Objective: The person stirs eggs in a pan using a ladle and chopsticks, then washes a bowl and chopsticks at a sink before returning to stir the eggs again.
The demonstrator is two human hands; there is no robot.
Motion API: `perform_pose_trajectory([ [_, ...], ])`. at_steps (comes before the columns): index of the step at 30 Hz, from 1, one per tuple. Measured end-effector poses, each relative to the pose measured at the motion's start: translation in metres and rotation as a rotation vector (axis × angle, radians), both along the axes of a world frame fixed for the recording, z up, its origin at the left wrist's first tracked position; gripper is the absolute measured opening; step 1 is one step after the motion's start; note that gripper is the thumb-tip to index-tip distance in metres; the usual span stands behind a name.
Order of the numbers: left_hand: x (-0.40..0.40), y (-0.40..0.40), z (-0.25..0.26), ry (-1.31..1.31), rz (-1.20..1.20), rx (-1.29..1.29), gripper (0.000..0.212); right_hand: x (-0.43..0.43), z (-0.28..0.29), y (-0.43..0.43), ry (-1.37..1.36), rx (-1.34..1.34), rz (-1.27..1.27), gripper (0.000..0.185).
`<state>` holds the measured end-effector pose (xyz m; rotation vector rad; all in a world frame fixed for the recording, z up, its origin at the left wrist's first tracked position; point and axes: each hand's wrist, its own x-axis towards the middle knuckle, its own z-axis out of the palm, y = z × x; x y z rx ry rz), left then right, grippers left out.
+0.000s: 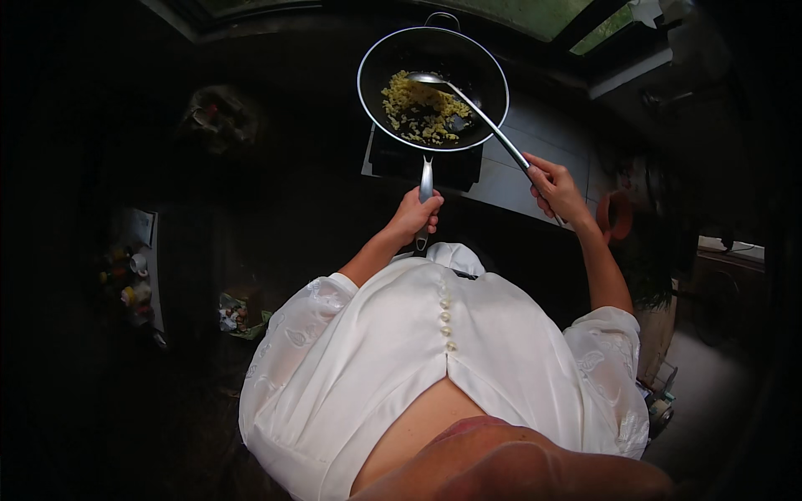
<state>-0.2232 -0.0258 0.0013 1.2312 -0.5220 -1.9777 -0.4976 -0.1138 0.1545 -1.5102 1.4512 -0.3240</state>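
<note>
A dark wok (467, 56) with a bright rim is above a black stove (401, 160) at the top middle. Small yellow pieces of food, perhaps scrambled egg, (426, 109) lie in it. My left hand (416, 214) is closed around the wok's metal handle (427, 178), below the rim. To the right, my right hand (554, 188) grips the long handle of a metal ladle or turner (495, 128), whose head rests over the food inside the wok. The underside of that head is hidden.
A pale tiled counter (539, 144) runs right of the stove. An orange-red ring-shaped thing (615, 216) is beside my right forearm. Windows (520, 15) are behind the wok. At far left, bottles and a white cup (138, 263) stand on a surface; a box with mixed contents (241, 313) sits lower left.
</note>
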Motion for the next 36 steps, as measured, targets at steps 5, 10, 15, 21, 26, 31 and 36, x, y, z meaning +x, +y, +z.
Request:
perform_pose_trajectory([
  [5, -0.002, 0.0, -0.002, 0.007, 0.001, -0.016, 0.023, 0.019, -0.015, -0.025, -0.011, -0.051, -0.087, 0.044],
  [10, 0.001, 0.001, -0.001, -0.005, 0.014, 0.011, 0.022, 0.02, 0.012, 0.002, -0.065, 0.118, 0.057, 0.045],
  [15, 0.0, 0.001, -0.004, -0.001, 0.014, 0.004, 0.021, 0.02, -0.008, 0.014, -0.013, 0.116, 0.124, 0.045],
  [21, 0.0, 0.001, -0.001, -0.011, 0.024, -0.001, 0.022, 0.014, -0.002, -0.018, -0.078, 0.029, -0.015, 0.045],
  [26, -0.001, -0.001, 0.001, -0.013, -0.003, -0.015, 0.022, 0.036, -0.021, -0.057, -0.073, -0.014, -0.076, 0.044],
  [31, 0.002, 0.002, -0.006, 0.009, 0.046, -0.021, 0.02, 0.017, 0.006, -0.039, 0.245, -0.01, 0.265, 0.04],
  [36, -0.001, 0.0, -0.001, 0.006, 0.017, -0.009, 0.022, -0.042, -0.006, -0.05, 0.326, -0.83, 0.502, 0.037],
])
